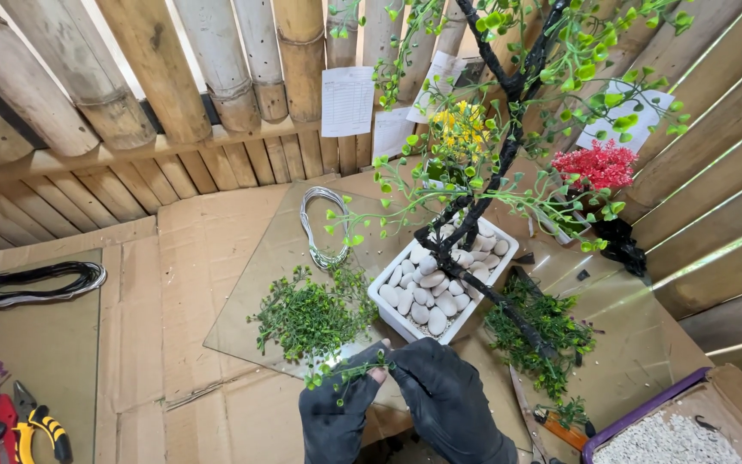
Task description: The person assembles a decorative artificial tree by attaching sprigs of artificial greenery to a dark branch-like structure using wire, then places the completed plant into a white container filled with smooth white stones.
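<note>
Two gloved hands meet at the near edge of the glass sheet [242, 318], both pinched on one small leafy green sprig [343, 373]. The left hand [337, 412] grips the sprig's stem between thumb and fingers, and the right hand [448, 391] closes its fingertips on the same sprig from the other side, so the sprig spans the gap between them just above the cardboard [191, 258].

Beyond the hands, a loose heap of green sprigs [309, 316] lies on the glass. Just right of it stands a white square pot [444, 288] filled with pale pebbles, holding a dark-trunked artificial tree [508, 103] with green leaves. A coil of silver wire [321, 225] lies towards the far edge of the glass. Yellow-handled pliers [40, 425] rest at the near left corner, and a coil of black wire [32, 283] lies beyond them.
</note>
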